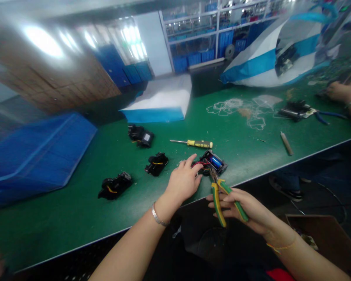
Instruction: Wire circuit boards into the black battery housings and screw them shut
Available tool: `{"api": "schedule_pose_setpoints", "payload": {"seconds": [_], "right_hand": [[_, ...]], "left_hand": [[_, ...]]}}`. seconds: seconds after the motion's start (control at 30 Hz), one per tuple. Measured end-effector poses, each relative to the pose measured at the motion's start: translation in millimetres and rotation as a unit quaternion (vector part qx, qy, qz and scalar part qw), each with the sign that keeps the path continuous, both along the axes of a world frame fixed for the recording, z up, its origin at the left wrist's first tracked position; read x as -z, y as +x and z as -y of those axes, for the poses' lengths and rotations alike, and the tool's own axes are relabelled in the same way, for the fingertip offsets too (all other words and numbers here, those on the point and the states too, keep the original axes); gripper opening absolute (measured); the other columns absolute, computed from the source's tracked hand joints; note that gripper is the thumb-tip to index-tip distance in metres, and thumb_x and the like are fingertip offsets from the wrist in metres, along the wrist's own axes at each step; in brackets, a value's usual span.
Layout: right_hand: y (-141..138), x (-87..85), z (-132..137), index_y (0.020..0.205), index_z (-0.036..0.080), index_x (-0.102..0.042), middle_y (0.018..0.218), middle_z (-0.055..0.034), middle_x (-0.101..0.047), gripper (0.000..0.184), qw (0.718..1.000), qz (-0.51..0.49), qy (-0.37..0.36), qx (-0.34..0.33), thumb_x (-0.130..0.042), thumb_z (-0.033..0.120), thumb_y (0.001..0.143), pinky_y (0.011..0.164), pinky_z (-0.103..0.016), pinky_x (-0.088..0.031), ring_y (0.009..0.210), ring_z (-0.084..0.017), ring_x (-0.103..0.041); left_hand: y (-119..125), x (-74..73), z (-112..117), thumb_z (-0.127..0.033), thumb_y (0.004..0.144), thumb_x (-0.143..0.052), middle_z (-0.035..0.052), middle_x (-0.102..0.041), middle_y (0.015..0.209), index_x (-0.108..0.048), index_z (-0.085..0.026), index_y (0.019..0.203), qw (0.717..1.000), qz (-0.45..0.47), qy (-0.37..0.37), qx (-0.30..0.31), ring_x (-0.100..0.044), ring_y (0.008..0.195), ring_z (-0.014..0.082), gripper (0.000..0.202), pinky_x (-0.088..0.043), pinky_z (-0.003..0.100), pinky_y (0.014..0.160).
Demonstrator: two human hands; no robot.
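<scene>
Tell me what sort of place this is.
Probably a factory workshop: a long green workbench bears small black devices and a screwdriver, the right hand holds pliers, and blue bins stand in the background.

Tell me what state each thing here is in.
Green pliers, handles apart, in right hand
Black unit, open, blue cylinder exposed
Screwdriver, lying loose
Three units at left, lying loose
Striped bag, mouth open
Blue pliers, handles apart
White bag, lying flat
Blue bin, fullness unclear
</scene>
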State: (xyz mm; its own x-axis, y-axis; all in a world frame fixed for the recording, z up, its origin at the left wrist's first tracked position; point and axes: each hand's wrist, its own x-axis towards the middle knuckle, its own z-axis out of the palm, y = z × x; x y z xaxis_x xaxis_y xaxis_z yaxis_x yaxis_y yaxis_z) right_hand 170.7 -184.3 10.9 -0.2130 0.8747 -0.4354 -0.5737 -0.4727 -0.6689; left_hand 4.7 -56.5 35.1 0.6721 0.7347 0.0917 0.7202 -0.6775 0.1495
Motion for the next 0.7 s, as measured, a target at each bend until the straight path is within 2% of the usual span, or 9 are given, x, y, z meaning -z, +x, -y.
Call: {"api": "schedule_pose_setpoints", "payload": {"seconds": [0.23,0.37,0.6,0.7], "right_hand": [[20.5,8.8,0.0,0.104,0.017,-0.061,0.115,-0.0117,-0.064,0.027,0.998,-0.005,-0.022,0.063,-0.053,0.015,0.078,0.095,-0.051,-0.047,0.107,-0.027,-0.061],[24.9,7.0,1.1,0.105,0.017,-0.061,0.116,-0.0116,-0.064,0.029,0.998,0.013,-0.015,0.067,-0.052,0.015,0.078,0.093,-0.050,-0.047,0.108,-0.027,-0.060],[10.8,-0.2,13.6,0.111,0.018,-0.063,0.115,-0.0093,-0.064,0.036,0.997,0.066,0.002,-0.039,-0.052,0.015,0.077,0.096,-0.044,-0.044,0.111,-0.025,-0.058],[4.7,-2.7,13.2,0.111,0.018,-0.063,0.114,-0.0085,-0.064,0.037,0.994,0.089,0.011,-0.058,-0.051,0.016,0.076,0.096,-0.042,-0.044,0.112,-0.025,-0.057]], "left_hand": [[6.2,2.1,2.4,-0.035,0.085,-0.051,0.0026,-0.029,0.148,-0.056,-0.026,0.107,0.998,-0.019,0.046,-0.044,-0.044,0.114,0.0327,0.024,-0.052,0.046,0.078],[4.3,2.0,3.0,-0.036,0.088,-0.046,0.0025,-0.033,0.145,-0.058,-0.026,0.102,0.999,-0.011,0.020,-0.038,-0.048,0.112,0.0285,0.021,-0.052,0.045,0.082],[1.2,5.8,0.8,-0.034,0.090,-0.045,-0.0023,-0.037,0.142,-0.061,-0.028,0.099,0.997,0.054,-0.038,-0.028,-0.046,0.119,0.0226,0.019,-0.046,0.041,0.096],[0.4,8.3,0.2,-0.033,0.090,-0.046,-0.0036,-0.040,0.139,-0.062,-0.028,0.095,0.995,0.081,-0.061,-0.022,-0.046,0.120,0.0207,0.017,-0.044,0.038,0.099]]}}
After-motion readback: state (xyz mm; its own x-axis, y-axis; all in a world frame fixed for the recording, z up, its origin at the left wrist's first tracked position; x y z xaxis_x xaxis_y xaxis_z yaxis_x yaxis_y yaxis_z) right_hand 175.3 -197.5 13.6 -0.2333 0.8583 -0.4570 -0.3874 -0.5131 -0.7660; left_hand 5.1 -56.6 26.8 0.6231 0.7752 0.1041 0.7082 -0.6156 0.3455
